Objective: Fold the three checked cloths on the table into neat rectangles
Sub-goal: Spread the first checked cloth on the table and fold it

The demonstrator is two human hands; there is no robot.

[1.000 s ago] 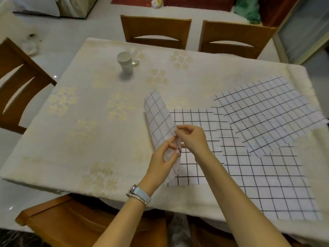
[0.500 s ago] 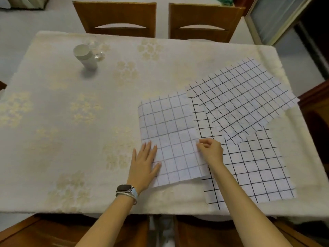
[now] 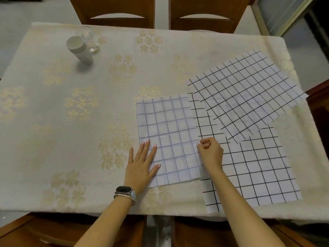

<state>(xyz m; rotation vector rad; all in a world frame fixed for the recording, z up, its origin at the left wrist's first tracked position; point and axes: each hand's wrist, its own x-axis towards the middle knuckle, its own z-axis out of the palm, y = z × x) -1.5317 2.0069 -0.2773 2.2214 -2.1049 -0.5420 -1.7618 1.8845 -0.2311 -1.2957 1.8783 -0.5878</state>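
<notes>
Cream tablecloth (image 3: 53, 122) lies under the pale-lined cloth (image 3: 169, 125) at centre, where your left hand (image 3: 140, 166) presses flat and your right hand (image 3: 211, 152) pinches the right edge. That edge overlaps a dark-lined cloth (image 3: 258, 172), itself under a tilted cloth (image 3: 245, 93) at right; cup (image 3: 80, 49) and glass (image 3: 91, 41) stand upper left.

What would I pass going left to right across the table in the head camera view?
White cup → left hand → pale-lined checked cloth → right hand → tilted dark-lined cloth.
</notes>
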